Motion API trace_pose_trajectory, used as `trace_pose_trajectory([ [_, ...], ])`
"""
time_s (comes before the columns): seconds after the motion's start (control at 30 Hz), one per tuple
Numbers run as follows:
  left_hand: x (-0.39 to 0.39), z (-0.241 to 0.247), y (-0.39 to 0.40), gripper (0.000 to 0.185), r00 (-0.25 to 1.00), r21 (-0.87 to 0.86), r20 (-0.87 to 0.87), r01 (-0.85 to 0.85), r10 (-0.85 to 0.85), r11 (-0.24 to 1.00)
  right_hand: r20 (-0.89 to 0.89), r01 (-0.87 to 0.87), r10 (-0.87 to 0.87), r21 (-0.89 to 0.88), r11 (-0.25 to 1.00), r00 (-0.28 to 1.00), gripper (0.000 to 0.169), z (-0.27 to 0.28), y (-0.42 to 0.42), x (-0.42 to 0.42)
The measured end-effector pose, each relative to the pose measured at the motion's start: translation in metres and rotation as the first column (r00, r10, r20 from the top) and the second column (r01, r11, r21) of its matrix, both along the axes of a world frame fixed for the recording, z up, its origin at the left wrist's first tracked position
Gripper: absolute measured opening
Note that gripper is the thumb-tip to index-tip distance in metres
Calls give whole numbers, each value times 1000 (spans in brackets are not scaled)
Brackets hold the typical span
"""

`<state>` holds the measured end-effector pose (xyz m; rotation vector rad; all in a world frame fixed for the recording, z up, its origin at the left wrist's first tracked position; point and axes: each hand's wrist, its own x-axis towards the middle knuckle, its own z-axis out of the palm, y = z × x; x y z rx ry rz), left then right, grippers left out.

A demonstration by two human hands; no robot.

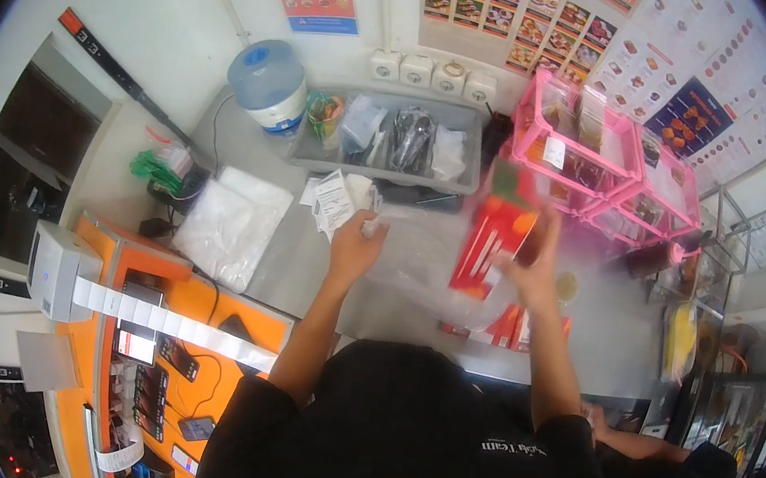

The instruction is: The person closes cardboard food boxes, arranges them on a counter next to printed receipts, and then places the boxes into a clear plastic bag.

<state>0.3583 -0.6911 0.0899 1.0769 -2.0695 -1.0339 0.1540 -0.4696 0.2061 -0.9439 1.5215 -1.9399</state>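
My right hand [535,260] grips a red printed food carton [489,240], tilted above the steel counter [364,308]. Motion blurs the carton's upper end. Pinched in the fingers of my left hand [357,247] is the edge of a clear plastic bag [417,250]. The bag spreads between my two hands and passes under the carton; its mouth cannot be made out. More red cartons [500,330] lie on the counter close to my body, partly covered by the bag and my right forearm. Paper receipts [334,205] rest just beyond my left hand.
A grey divided tray [474,157] holds packed cutlery at the back. Pink baskets [575,165] with sachets stand back right. White plastic bags [232,229] are stacked at left, near a receipt printer [60,273] trailing paper. Another person's arm [639,445] is at lower right.
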Motion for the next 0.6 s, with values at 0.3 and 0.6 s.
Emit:
trace_pose_trajectory([
  [0.3,43,19,28,32,998,-8,-5,-58,58,998,-788,563,-80,360,744,610,94,-68,3,-55],
  [0.6,66,24,26,37,995,55,40,-93,91,994,-762,580,234,621,527,604,79,-201,-44,-30],
])
